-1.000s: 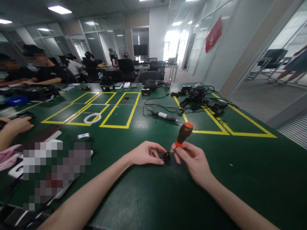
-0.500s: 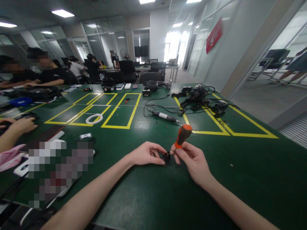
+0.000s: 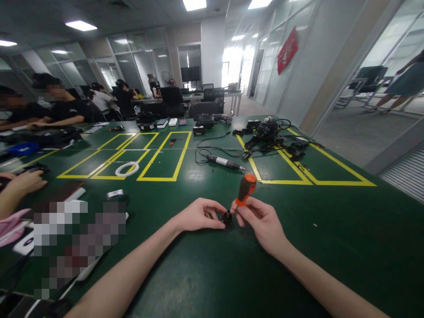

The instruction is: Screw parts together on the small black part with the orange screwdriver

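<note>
A small black round part point(image 3: 227, 219) rests on the green table point(image 3: 212, 274) in front of me. My left hand point(image 3: 198, 215) pinches it from the left with thumb and fingers. My right hand point(image 3: 261, 223) grips a screwdriver with an orange and black handle point(image 3: 245, 188). The handle stands tilted up to the right, and its lower end points down at the black part. The screwdriver's tip is hidden between my fingers and the part.
An electric screwdriver point(image 3: 222, 162) and a tangle of black cables point(image 3: 271, 134) lie farther back. A white ring point(image 3: 127, 168) sits inside yellow floor-tape boxes. Another person's hand point(image 3: 20, 183) rests at the left edge, and other people sit at the far left.
The hands, part and screwdriver keep their grip and pose. The view has shifted a little, so everything sits slightly further left in the frame.
</note>
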A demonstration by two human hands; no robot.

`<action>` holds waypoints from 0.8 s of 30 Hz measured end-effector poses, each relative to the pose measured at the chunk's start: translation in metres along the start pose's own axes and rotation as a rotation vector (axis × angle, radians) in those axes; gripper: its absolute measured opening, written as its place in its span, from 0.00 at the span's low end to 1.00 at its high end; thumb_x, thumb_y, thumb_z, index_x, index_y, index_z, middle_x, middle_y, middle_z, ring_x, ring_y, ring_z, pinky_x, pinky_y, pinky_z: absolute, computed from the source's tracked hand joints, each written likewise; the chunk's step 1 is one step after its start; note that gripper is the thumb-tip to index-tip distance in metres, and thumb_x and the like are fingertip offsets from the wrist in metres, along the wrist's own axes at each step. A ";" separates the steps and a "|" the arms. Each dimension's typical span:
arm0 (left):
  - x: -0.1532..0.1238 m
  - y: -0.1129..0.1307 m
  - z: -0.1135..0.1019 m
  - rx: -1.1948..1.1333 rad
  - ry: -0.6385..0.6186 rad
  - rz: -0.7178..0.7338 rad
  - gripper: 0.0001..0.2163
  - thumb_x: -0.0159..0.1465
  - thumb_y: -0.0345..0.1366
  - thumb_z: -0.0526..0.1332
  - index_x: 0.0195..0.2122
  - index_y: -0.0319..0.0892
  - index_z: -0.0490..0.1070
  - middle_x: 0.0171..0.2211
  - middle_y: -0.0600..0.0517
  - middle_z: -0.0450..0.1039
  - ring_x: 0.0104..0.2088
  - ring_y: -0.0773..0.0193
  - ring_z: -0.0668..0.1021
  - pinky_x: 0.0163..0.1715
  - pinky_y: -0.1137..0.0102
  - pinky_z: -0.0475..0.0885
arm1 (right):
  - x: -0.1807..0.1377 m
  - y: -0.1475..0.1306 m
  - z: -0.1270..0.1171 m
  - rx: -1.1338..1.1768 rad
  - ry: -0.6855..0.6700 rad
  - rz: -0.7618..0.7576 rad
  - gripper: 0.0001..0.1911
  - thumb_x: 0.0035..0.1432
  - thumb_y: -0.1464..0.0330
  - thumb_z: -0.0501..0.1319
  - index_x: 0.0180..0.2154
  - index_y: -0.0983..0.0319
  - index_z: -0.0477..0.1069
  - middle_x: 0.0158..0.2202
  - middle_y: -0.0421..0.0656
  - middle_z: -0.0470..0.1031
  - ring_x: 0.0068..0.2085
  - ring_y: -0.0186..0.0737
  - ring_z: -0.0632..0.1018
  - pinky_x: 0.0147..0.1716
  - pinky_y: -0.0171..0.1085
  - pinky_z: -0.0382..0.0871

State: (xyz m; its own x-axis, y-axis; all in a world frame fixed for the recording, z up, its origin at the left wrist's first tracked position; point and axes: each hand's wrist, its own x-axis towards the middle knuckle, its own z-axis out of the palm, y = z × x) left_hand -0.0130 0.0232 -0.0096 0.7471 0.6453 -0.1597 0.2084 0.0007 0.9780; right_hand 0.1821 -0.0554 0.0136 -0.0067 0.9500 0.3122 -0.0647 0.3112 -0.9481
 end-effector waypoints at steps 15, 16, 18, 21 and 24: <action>0.000 -0.001 -0.001 0.005 -0.016 -0.004 0.23 0.51 0.39 0.75 0.47 0.35 0.79 0.27 0.51 0.79 0.25 0.71 0.77 0.28 0.77 0.70 | 0.000 0.000 -0.001 0.009 0.037 -0.005 0.21 0.57 0.51 0.70 0.28 0.61 0.75 0.26 0.42 0.75 0.22 0.34 0.70 0.23 0.36 0.69; 0.000 -0.001 -0.001 0.006 -0.015 -0.004 0.23 0.51 0.39 0.75 0.47 0.35 0.79 0.27 0.52 0.79 0.25 0.71 0.77 0.28 0.77 0.70 | 0.000 0.000 -0.001 0.007 0.033 -0.002 0.21 0.58 0.50 0.69 0.28 0.61 0.75 0.26 0.43 0.76 0.22 0.34 0.70 0.23 0.36 0.69; 0.000 -0.002 0.000 0.007 -0.005 -0.001 0.23 0.51 0.39 0.75 0.47 0.35 0.79 0.26 0.52 0.79 0.25 0.71 0.77 0.28 0.77 0.70 | -0.001 0.001 -0.002 0.003 0.028 0.004 0.22 0.59 0.49 0.68 0.28 0.61 0.76 0.26 0.44 0.77 0.22 0.36 0.72 0.24 0.37 0.71; 0.000 -0.002 0.001 0.012 -0.001 0.005 0.24 0.51 0.39 0.75 0.48 0.35 0.79 0.26 0.53 0.78 0.25 0.71 0.76 0.28 0.77 0.70 | -0.003 0.002 -0.002 0.003 0.042 -0.015 0.20 0.58 0.49 0.69 0.33 0.60 0.77 0.27 0.44 0.79 0.24 0.38 0.75 0.25 0.37 0.74; 0.001 -0.002 0.001 0.010 -0.019 -0.001 0.24 0.51 0.39 0.76 0.48 0.36 0.79 0.26 0.53 0.78 0.25 0.72 0.76 0.29 0.77 0.70 | -0.004 0.002 -0.002 0.004 0.051 -0.014 0.19 0.56 0.52 0.71 0.33 0.60 0.75 0.25 0.43 0.79 0.25 0.38 0.77 0.27 0.36 0.75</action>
State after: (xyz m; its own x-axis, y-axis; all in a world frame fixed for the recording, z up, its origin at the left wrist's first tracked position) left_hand -0.0123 0.0232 -0.0118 0.7590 0.6304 -0.1628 0.2149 -0.0065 0.9766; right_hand 0.1835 -0.0584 0.0107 0.0450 0.9456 0.3221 -0.0687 0.3246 -0.9434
